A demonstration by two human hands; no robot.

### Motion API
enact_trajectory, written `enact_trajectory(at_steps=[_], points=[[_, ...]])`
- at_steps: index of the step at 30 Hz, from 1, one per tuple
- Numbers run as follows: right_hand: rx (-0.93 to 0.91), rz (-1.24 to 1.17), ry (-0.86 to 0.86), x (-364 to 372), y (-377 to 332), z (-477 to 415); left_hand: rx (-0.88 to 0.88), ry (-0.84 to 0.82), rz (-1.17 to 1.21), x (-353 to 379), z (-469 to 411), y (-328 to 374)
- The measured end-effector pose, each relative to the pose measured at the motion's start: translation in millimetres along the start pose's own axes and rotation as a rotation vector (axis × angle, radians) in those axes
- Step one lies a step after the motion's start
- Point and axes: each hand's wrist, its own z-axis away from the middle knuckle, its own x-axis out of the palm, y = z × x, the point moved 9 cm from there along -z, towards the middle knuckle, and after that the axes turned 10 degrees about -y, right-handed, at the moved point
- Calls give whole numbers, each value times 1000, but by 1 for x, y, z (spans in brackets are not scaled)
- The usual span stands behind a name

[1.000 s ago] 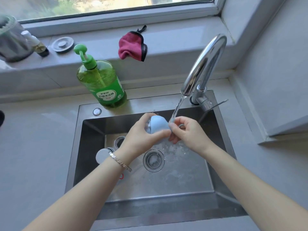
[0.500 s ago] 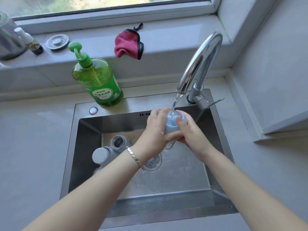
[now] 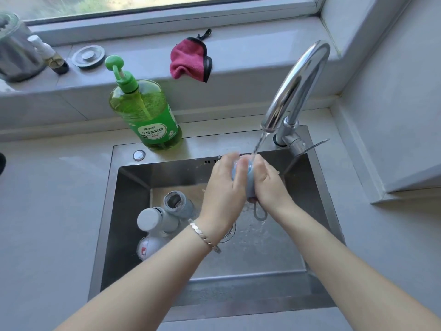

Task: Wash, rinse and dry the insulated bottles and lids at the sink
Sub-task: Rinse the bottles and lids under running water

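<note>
A light blue lid point(image 3: 249, 181) with a grey strap loop point(image 3: 260, 213) hanging below it is held under the running water from the faucet point(image 3: 296, 84). My left hand point(image 3: 223, 189) grips the lid from the left, fingers curled over its top. From the right, my right hand point(image 3: 268, 183) holds the same lid. At the sink's left lie an open grey-blue bottle point(image 3: 177, 203), a bottle with a white cap point(image 3: 152, 219) and another white piece point(image 3: 149, 246), partly hidden by my left forearm.
The steel sink point(image 3: 133, 187) has a drain under my left wrist. A green dish soap pump bottle point(image 3: 145, 111) stands on the sink's rear edge. A pink cloth point(image 3: 189, 60), a metal plug point(image 3: 88, 56), a small bottle point(image 3: 51, 56) and a jar point(image 3: 14, 48) sit on the windowsill.
Both hands have turned the lid under the stream, so its strap loop now hangs down below them. The view shifted, showing more of the bottles at the sink's left.
</note>
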Motion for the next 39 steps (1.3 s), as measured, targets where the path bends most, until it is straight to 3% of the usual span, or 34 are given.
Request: enact_trajectory(at_steps=[2,4,7,9,14,20,23,25,28,30,36,39], points=[[229,-157,-87,7,16,-4,200,-45,-95,0,4,6],[426,-341,-164,12,25,3,267,-189,-96,6,3,1],[520,-292,-367,25,28,17,34,-273,79,3,-5,-17],[508,-151,-416,27,33,22,-122,-247,105,-2,-12,-30],[272,-221,-254,11,32,18,-424,-371,242,9,-7,-47],[271,-770,-270,12,41,23,-428,-350,578,6,-7,-44],[147,-888,-407,18,36,25,-346,-321,575,-1,-4,-46],[70,-730,-435,23,36,26,-321,-305,577,-4,1,-49],[-33,-292,-196,14,31,23,-304,-312,602,-4,9,-52],[-108,-181,-98,11,22,23,-299,-306,616,-4,14,-53],[-168,241,-99,4,14,20,-279,-258,485,-18,28,-65],[-36,554,-145,-9,17,19,-323,-211,412,-26,37,-80]])
